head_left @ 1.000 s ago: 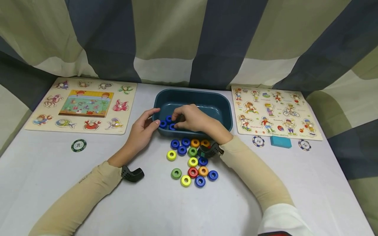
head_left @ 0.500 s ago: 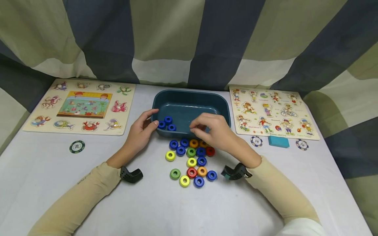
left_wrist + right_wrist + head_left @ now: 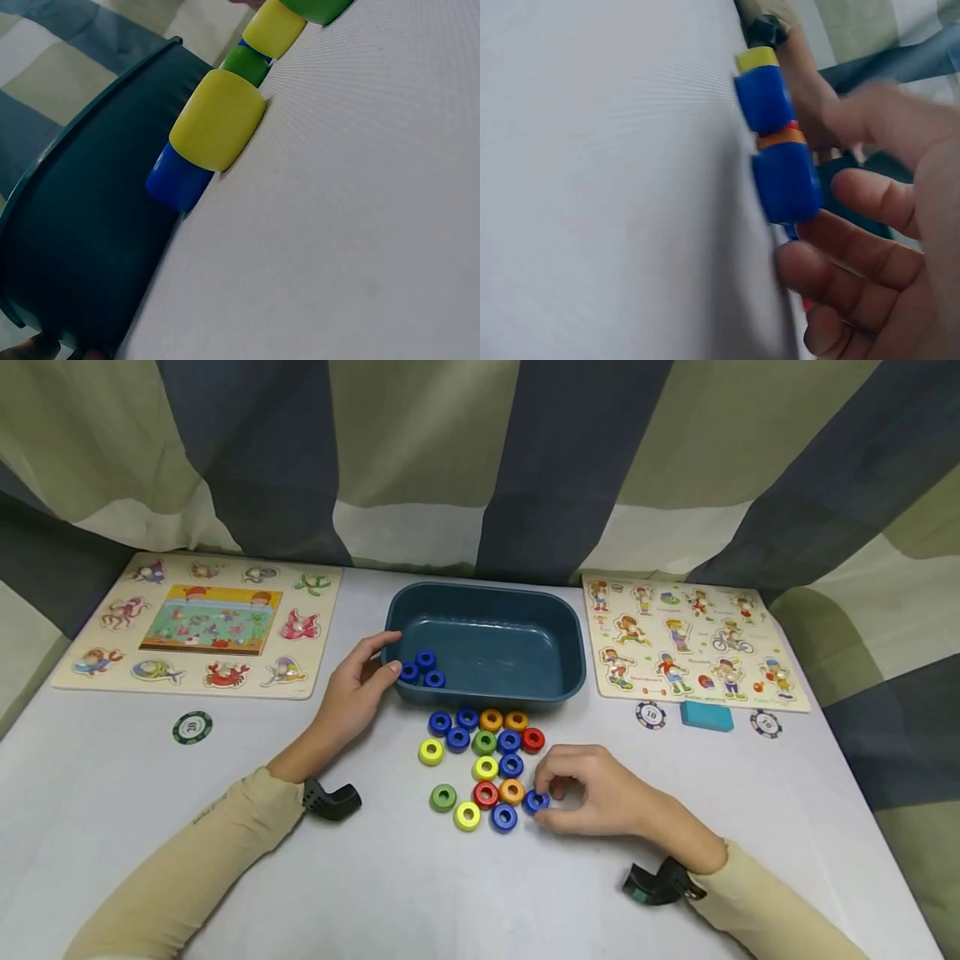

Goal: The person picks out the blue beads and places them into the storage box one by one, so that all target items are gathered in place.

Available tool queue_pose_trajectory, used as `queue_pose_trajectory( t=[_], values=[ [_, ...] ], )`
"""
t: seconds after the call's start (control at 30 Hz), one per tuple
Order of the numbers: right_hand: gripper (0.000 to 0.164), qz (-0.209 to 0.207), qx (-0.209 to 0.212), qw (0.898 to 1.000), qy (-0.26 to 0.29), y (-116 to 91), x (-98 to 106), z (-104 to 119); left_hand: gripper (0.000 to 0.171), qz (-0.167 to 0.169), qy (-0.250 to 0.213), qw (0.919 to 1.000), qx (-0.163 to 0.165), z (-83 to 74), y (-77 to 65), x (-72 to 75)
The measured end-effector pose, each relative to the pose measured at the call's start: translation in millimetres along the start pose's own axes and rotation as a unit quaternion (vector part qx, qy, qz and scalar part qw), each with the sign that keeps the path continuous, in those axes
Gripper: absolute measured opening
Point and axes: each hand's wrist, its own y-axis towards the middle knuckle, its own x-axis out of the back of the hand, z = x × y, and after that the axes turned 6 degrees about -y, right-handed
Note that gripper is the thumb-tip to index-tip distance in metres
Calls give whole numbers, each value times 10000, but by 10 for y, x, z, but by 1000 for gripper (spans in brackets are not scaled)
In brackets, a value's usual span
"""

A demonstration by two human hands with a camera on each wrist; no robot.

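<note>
My left hand rests at the left end of a dark teal tray, thumb and index fingertips at its rim. Three blue rings lie inside, in the near left corner. My right hand is low over the table at the right of a group of loose rings. Its thumb and fingers are spread on either side of a blue ring. In the right wrist view, the fingers are close beside that blue ring, with a gap between thumb and ring.
In front of the tray lie several rings, including a red ring, a yellow ring and a green ring. Picture puzzle boards flank the tray. Poker chips and a turquoise block lie nearby.
My right hand has come out of the tray and moved right and toward me, to the blue ring at the group's right edge. My left hand stays at the tray's left end.
</note>
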Motion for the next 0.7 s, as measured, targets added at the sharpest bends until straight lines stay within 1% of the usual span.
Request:
queue_pose_trajectory(
  t=[0.13, 0.4, 0.7],
  values=[
    [25, 215, -29, 9998, -3, -24, -46, -18, 40, 30, -25, 10000, -3, 1, 5, -27],
    [23, -81, 307, 9995, -11, -21, -93, -43, 40, 38, 68, 10000, -44, 8, 9, -13],
    [23, -103, 262, 9996, 60, -1, -108, -71, 40, -24, 92, 9999, -39, -5, -7, 2]
  ],
)
